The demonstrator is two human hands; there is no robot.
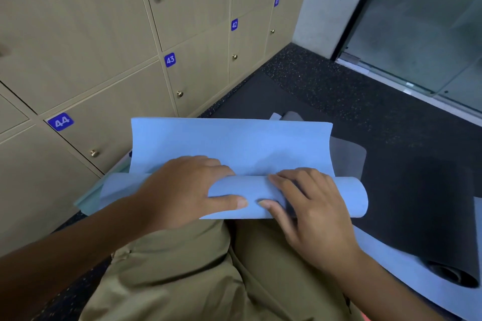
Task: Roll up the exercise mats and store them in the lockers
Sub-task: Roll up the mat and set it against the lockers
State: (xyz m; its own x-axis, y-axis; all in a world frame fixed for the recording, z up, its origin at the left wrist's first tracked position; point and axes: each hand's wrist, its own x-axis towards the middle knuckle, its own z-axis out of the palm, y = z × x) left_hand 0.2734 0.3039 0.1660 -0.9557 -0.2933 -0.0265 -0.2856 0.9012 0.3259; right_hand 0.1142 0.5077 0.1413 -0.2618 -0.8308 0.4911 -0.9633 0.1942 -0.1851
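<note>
Hands, left (187, 190) and right (310, 206), grip the half-rolled blue mat (234, 146); lockers (109, 34) stand closed.

lockers (109, 34) left, mat (234, 146) before knees (208, 255)

Both hands, left (182, 187) & right (310, 206), grip blue mat (234, 146) roll on lap; lockers (104, 47) at left.

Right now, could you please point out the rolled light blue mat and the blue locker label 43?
rolled light blue mat (326, 197): head view, roll's outer curve.
blue locker label 43 (170, 59): head view, label's centre.
</note>
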